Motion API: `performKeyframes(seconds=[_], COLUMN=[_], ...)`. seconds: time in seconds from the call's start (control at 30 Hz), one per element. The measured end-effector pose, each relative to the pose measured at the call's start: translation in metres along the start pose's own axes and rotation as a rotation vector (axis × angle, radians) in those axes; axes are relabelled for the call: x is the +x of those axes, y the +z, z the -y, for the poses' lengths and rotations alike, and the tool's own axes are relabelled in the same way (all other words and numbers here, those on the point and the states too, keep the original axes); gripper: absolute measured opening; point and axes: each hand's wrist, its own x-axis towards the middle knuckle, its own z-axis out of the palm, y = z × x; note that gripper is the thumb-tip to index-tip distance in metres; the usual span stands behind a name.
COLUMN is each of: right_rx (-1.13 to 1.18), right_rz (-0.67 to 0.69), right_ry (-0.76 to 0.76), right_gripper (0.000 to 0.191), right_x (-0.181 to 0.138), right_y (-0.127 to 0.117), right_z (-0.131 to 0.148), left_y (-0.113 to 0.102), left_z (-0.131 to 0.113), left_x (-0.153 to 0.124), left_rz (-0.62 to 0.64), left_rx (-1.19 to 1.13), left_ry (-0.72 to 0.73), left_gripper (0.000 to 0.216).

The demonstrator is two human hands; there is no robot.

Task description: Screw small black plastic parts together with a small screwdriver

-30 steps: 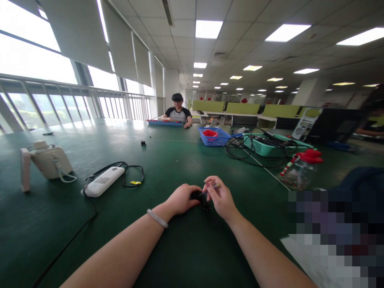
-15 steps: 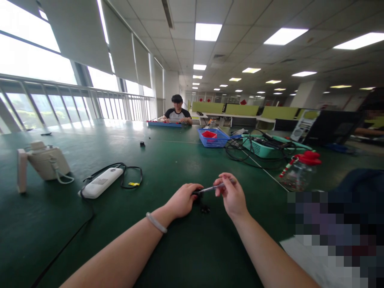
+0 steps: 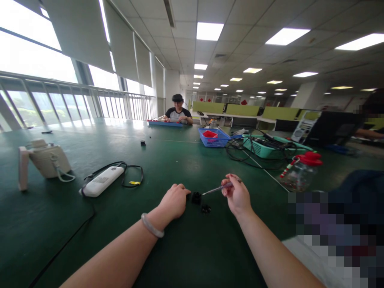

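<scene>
In my right hand (image 3: 237,196) is a slim screwdriver (image 3: 217,189), its handle pinched by the fingers and its pale tip pointing left. That tip is just right of a small black part (image 3: 196,197) on the green table; contact cannot be made out. A second small black piece (image 3: 206,209) lies a little nearer to me, with shiny spots on it. My left hand (image 3: 174,201) rests left of the black parts, holding nothing, its index finger stretched toward the first part but apart from it. A pale bangle circles the left wrist.
A white power strip (image 3: 103,182) with a black cord and a beige device (image 3: 49,162) stand left. Blue (image 3: 214,140) and green (image 3: 264,150) baskets with cables are ahead right, near a red-lidded jar (image 3: 301,174). A person (image 3: 177,114) sits at the far end.
My left hand has let go of the black part and drawn back left, leaving it in view on the table. My right hand with the screwdriver has shifted slightly right.
</scene>
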Motion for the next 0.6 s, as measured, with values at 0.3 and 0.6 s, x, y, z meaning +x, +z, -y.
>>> performKeyframes(seconds=[0.3, 0.6], right_rx=[0.047, 0.186], right_rz=[-0.017, -0.154], right_ry=[0.004, -0.016], right_gripper=[0.024, 0.022], right_x=[0.001, 0.008], right_y=[-0.001, -0.005], right_z=[0.002, 0.005], left_y=[-0.003, 0.006], left_z=[-0.016, -0.05], left_x=[-0.001, -0.018], left_rz=[-0.06, -0.014], left_rx=[-0.226, -0.244], left_ry=[0.062, 0.197], left_gripper=[0.051, 0.06])
